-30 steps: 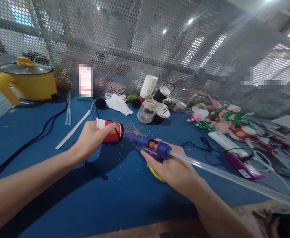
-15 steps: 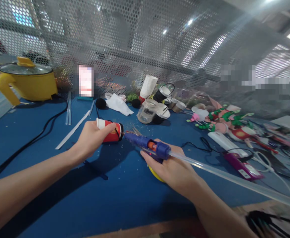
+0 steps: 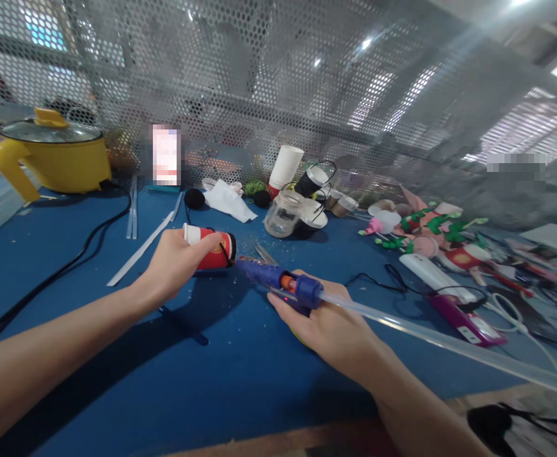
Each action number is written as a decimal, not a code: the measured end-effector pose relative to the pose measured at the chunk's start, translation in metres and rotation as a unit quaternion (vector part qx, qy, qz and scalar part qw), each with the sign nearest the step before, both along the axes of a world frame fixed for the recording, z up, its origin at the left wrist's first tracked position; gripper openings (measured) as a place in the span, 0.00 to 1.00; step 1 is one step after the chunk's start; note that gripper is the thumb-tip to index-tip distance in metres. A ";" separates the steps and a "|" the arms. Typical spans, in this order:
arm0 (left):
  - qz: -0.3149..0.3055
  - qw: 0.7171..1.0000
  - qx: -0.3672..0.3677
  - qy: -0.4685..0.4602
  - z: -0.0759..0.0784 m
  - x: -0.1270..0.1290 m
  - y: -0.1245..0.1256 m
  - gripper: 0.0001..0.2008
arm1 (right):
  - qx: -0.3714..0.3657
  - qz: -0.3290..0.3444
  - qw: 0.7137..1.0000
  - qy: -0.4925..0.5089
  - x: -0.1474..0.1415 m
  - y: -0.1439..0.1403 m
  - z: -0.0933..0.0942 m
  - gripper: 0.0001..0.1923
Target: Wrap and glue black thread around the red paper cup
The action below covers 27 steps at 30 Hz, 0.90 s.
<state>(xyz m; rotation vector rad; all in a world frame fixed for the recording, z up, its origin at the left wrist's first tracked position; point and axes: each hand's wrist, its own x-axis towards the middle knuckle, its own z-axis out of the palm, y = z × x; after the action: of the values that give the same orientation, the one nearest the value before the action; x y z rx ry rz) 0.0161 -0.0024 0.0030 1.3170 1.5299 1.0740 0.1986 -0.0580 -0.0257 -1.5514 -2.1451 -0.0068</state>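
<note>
Left of the middle of the frame, the left hand (image 3: 176, 260) pinches a small red paper cup with a white end and a black band (image 3: 212, 259), its thumb laid along the upper side and its other fingers mostly hidden. The cup lies sideways, white end to the left, black-banded end to the right; whether it rests on the blue tabletop (image 3: 240, 393) cannot be told.

Right of the middle, the right hand (image 3: 335, 324) is wrapped around a dark blue plastic glue gun (image 3: 264, 275), the grip largely covered by the palm. Its nozzle points left, just beside the cup's banded end; contact is unclear. A long clear glue stick (image 3: 402, 320) runs from the gun's rear to the lower right edge.

Above the gun sits a clear round jar (image 3: 281, 219). In the upper left stands a yellow pot with a glass lid (image 3: 69, 165)
</note>
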 end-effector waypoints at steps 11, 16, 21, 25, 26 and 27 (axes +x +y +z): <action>-0.012 0.999 0.032 0.000 0.000 0.000 0.000 0.14 | 0.023 0.035 0.998 0.049 0.000 -0.001 0.002 0.09; -0.030 0.998 0.059 -0.010 -0.009 -0.001 0.002 0.15 | 0.025 0.001 0.997 0.074 -0.001 -0.002 0.009 0.11; -0.048 0.996 0.076 -0.016 -0.018 -0.002 0.005 0.14 | 0.010 -0.013 0.996 0.089 -0.001 -0.003 0.011 0.10; -0.065 0.991 0.113 -0.003 -0.022 -0.004 0.007 0.15 | 0.009 -0.022 0.995 0.094 -0.001 -0.001 0.008 0.09; -0.068 0.990 0.123 0.005 -0.023 -0.005 0.007 0.15 | 0.011 -0.025 0.995 0.092 0.000 -0.001 0.007 0.09; -0.070 0.989 0.133 0.012 -0.024 -0.005 0.007 0.15 | 0.017 -0.027 0.996 0.088 0.000 0.000 0.006 0.08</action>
<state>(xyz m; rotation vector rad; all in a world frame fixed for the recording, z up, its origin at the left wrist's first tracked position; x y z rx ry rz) 0.0109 0.0045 -0.0213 1.5989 1.3230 1.2051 0.1985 -0.0580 -0.0202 -1.5303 -1.9571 0.0709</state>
